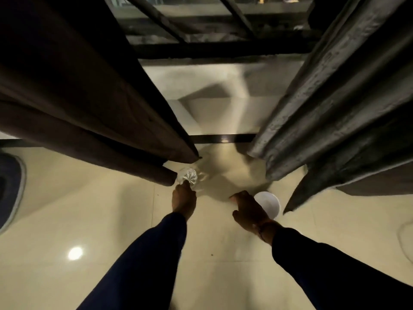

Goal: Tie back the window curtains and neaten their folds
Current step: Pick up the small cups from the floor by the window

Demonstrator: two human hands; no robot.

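Fingers, left hand (183, 201): tips pinched on a clear, faceted glass object (187, 176) standing on the floor; I cannot tell whether it is a tumbler or a bottle.

Fingers, right hand (247, 209): loosely spread, empty, hovering over the floor just beside a white round container (269, 203); contact with it not discernible.

Sleeves: dark blue, both arms reaching forward and down.

Left curtain (93, 104): brown, hanging in heavy folds, long axis running up and away from my view; its bottom hem ends just beside the glass object, directly ahead of the left hand.

Right curtain (330, 104): grey, textured, pleated; hem ends ahead and to the right of the right hand, near the white container.

Neither curtain is tied back; no tie-back visible.

Floor (111, 220): pale glossy tiles.

Window frame (201, 30): dark bars between the curtains.

Judgement: the left hand is nearer its curtain; clearing the floor objects appears to come first.
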